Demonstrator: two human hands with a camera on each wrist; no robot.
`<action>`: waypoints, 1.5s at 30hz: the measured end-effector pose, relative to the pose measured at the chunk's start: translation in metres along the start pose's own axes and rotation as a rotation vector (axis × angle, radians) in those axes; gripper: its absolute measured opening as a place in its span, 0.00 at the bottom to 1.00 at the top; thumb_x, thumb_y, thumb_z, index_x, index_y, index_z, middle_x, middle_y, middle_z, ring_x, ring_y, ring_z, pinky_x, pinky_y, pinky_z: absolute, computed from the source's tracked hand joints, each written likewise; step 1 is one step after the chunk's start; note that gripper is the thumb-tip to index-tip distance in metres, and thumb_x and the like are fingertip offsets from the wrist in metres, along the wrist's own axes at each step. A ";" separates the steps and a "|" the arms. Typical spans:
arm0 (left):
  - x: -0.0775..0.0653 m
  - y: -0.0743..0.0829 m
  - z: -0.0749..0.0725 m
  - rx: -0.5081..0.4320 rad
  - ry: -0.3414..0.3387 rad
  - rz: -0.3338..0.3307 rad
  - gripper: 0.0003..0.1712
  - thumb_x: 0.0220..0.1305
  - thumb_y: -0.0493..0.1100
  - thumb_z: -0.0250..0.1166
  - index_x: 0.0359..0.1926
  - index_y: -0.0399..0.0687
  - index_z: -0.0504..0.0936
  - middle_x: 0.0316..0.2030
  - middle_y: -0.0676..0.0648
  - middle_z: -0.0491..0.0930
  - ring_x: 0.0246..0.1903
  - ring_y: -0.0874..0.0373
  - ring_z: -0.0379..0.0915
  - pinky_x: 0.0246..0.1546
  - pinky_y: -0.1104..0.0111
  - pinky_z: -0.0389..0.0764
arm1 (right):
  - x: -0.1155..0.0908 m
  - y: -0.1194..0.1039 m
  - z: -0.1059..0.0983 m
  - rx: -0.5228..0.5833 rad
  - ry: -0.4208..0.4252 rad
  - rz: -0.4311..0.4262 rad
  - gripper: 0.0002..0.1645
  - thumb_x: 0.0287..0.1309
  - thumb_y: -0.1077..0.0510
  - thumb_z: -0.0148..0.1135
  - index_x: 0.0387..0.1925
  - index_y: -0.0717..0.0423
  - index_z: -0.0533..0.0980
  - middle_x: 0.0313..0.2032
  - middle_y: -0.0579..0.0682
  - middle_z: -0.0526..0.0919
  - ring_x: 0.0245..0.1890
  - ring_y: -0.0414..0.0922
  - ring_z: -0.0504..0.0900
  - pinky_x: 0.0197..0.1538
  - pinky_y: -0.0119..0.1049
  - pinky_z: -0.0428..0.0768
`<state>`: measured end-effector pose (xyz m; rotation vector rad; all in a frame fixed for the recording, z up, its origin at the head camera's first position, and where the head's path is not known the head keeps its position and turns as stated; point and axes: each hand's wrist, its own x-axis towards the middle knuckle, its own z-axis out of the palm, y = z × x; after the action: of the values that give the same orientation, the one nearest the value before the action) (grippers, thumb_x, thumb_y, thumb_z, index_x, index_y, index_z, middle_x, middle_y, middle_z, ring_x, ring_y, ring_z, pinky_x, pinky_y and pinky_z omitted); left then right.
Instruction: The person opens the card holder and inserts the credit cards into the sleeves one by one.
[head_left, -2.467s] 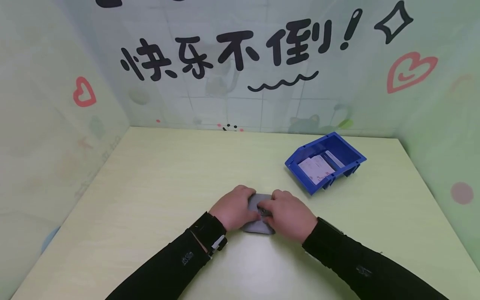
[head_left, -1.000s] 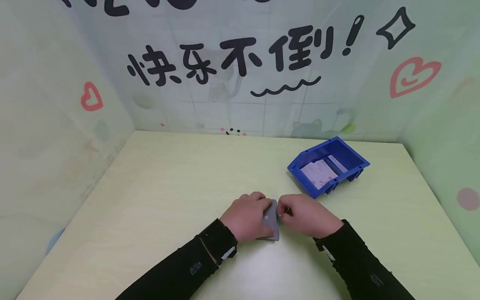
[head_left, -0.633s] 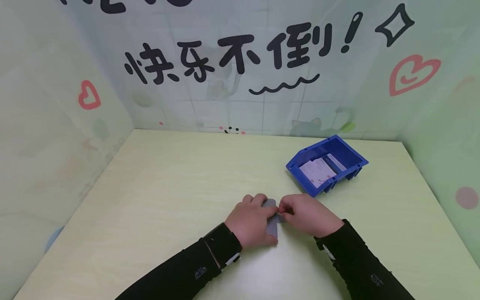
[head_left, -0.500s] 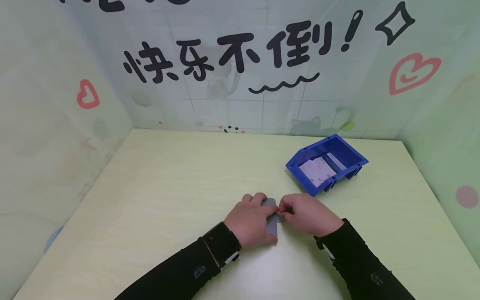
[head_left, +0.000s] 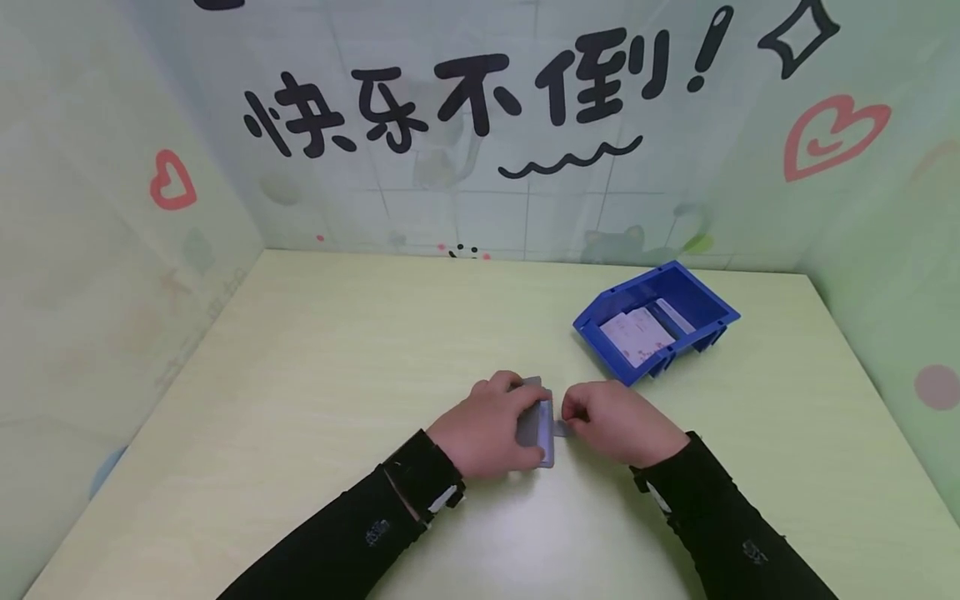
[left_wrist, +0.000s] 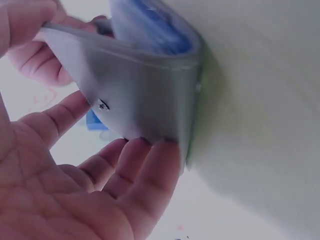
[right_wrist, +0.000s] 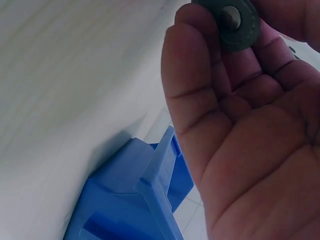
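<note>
A grey card holder (head_left: 528, 427) with clear plastic sleeves (left_wrist: 150, 27) inside stands partly open on the table. My left hand (head_left: 483, 429) grips its front cover, thumb on one edge and fingertips along another. A metal snap (left_wrist: 103, 105) shows on that cover in the left wrist view. To its right, my right hand (head_left: 626, 425) pinches the closing strap (head_left: 562, 429) between thumb and curled fingers. In the right wrist view the strap's rounded end (right_wrist: 239, 25) carries a round metal stud. The spine of the holder is mostly hidden in the head view.
Behind the right hand a blue plastic bin (head_left: 697, 300) sits tilted at an angle on the table (head_left: 360, 333), holding pale printed cards (head_left: 637, 336). Printed cloth walls (head_left: 450, 217) enclose the table at the back and sides.
Earlier both hands were on the flat card holder. The right hand has moved right, drawing the strap out, and the left hand has lifted the cover so the sleeves show.
</note>
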<state>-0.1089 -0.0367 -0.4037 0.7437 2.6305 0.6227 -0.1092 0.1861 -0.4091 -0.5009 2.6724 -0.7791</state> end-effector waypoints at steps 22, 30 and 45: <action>-0.010 -0.022 -0.033 -0.291 0.149 -0.196 0.24 0.67 0.38 0.59 0.64 0.44 0.75 0.60 0.46 0.76 0.45 0.54 0.78 0.43 0.63 0.80 | 0.003 0.002 -0.001 -0.087 -0.038 0.038 0.07 0.67 0.67 0.66 0.39 0.55 0.87 0.39 0.47 0.88 0.38 0.43 0.80 0.52 0.46 0.85; -0.009 -0.030 -0.031 -0.113 0.222 -0.321 0.26 0.69 0.38 0.60 0.67 0.40 0.76 0.63 0.42 0.78 0.51 0.50 0.75 0.56 0.57 0.82 | 0.002 -0.001 -0.003 -0.087 -0.048 0.090 0.08 0.67 0.67 0.65 0.41 0.57 0.88 0.41 0.49 0.88 0.40 0.45 0.81 0.56 0.48 0.85; -0.004 -0.029 -0.010 0.168 0.236 -0.278 0.29 0.65 0.57 0.72 0.54 0.37 0.86 0.74 0.32 0.68 0.75 0.36 0.63 0.73 0.42 0.68 | 0.003 0.003 0.000 -0.110 -0.037 0.066 0.09 0.68 0.67 0.66 0.45 0.58 0.88 0.42 0.49 0.89 0.41 0.45 0.82 0.58 0.48 0.85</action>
<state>-0.1221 -0.0644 -0.4089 0.3526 2.9588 0.4369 -0.1131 0.1873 -0.4112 -0.4467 2.6933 -0.6018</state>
